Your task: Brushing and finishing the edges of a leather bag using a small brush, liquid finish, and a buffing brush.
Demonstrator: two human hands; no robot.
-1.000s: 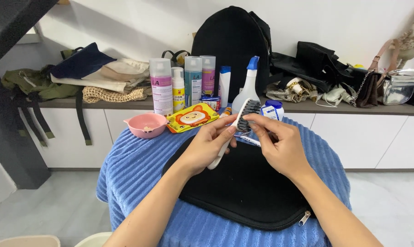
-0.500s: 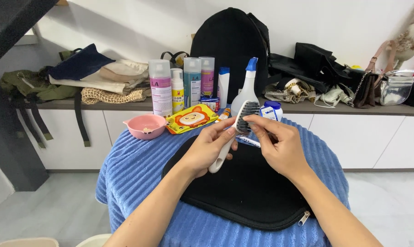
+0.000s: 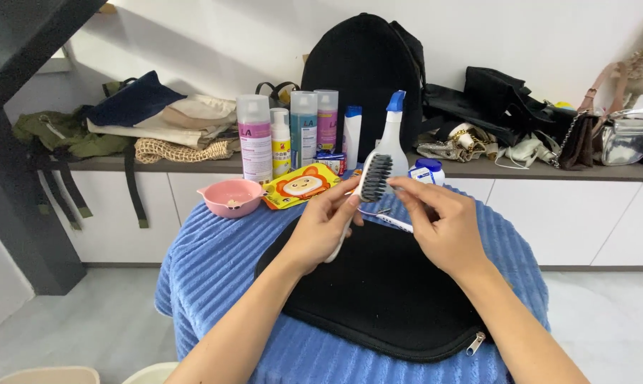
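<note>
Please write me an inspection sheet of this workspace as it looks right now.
Surface: blue ribbed cloth covering a small table.
Job's things: brush with dark bristles and white handle, held above a flat black zippered case.
Clutter: pink bowl, yellow packet, spray cans, white trigger spray bottle.
Grippers: left hand grips the brush handle; right hand has fingertips at the bristles.
Cables: nothing seen.
Surroundings: black backpack, folded clothes and bags on a grey shelf over white cabinets.
</note>
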